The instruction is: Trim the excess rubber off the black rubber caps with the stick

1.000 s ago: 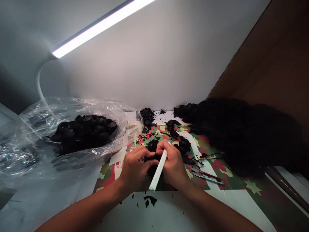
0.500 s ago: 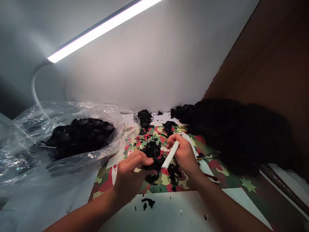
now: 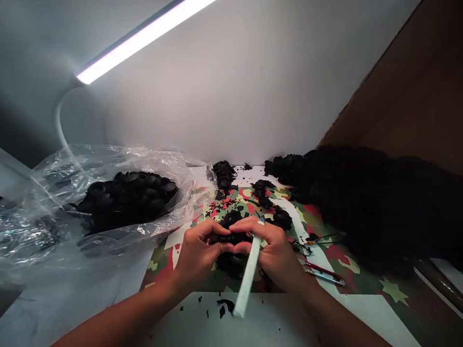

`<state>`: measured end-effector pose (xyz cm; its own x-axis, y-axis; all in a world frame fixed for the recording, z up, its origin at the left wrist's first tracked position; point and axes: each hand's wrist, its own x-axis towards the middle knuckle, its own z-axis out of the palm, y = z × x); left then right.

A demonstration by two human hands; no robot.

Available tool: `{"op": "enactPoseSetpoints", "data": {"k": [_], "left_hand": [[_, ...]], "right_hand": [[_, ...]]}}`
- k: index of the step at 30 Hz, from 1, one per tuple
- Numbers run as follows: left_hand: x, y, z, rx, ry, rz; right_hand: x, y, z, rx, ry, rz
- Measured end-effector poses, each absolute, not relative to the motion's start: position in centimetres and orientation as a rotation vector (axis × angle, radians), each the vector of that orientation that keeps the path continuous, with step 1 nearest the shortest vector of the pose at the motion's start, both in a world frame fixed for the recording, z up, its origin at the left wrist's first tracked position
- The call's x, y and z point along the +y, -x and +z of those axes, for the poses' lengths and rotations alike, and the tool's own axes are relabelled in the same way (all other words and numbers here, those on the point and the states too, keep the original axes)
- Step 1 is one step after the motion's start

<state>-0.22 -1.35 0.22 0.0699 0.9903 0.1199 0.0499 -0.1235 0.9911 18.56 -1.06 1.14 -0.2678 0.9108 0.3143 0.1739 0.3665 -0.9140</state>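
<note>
My left hand (image 3: 195,253) is closed, thumb and fingers pinching one end of a dark, ribbed rubber-like piece (image 3: 235,237). My right hand (image 3: 280,250) meets it, fingertips nearly touching, pinching the piece's other side. A long flat white stick (image 3: 248,279) is also in my right hand, passing between its fingers and slanting down toward me; a small blue mark shows near its upper end. Under both hands lie black rubber scraps (image 3: 231,265), partly hidden. The far side of the held piece is too dark to make out.
At left, a clear plastic bag (image 3: 188,193) holds several round black rubber parts (image 3: 133,193). A big black heap (image 3: 379,207) fills the right, beside cardboard (image 3: 415,96). A red-and-silver hand tool (image 3: 323,273) lies on the camouflage-patterned sheet (image 3: 361,270). A lit lamp (image 3: 144,41) hangs above.
My hands have come together on the black piece. The white stick has swung lower, its near end now pointing toward me. The view has shifted slightly.
</note>
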Motion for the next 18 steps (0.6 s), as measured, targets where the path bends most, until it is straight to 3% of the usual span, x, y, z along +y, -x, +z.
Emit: {"op": "enactPoseSetpoints", "data": {"k": [6, 14, 18], "left_hand": [[-1.8, 0.1, -0.1, 1.135, -1.740, 1.286], [-1.5, -0.3, -0.7, 0.807, -2.149, 1.713], [-1.3, -0.3, -1.0, 0.880, -1.810, 1.598]], "right_hand": [[-1.8, -17.4, 0.5, -1.687, 1.139, 0.733], [-1.2, -16.5, 0.7, -1.349, 1.172, 1.202], [-1.1, -16.8, 0.7, -1.363, 1.149, 1.094]]}}
